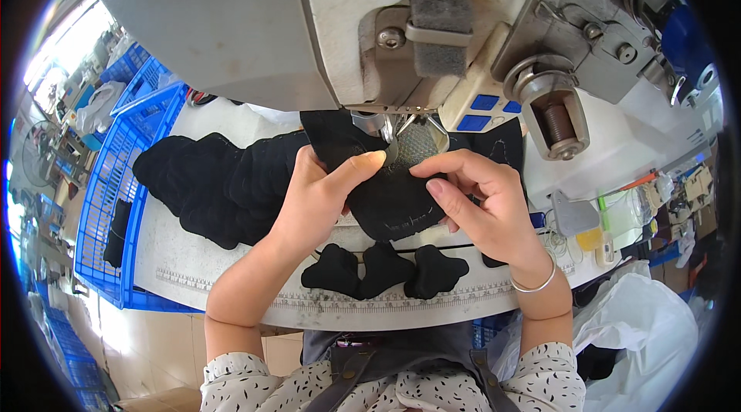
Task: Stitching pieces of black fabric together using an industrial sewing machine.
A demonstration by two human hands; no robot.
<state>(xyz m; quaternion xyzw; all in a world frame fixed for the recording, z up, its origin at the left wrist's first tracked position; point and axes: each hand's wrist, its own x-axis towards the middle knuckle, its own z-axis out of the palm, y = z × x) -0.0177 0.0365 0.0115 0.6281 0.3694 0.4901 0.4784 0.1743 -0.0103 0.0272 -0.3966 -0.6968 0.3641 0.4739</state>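
While the black fabric piece [390, 207] lies at the sewing machine's presser foot [388, 131], the left hand [323, 190] pinches its left side under the thumb, and the right hand [486, 200] meets its right edge, thumb and forefinger narrowly parted, their grip impossible to tell. Printed ruler markings [278, 300] line the white worktable's [231, 265] front, too small to read reliably. Three small black pieces [386, 271], one black fabric pile [220, 184] and three blue buttons [484, 103] show.
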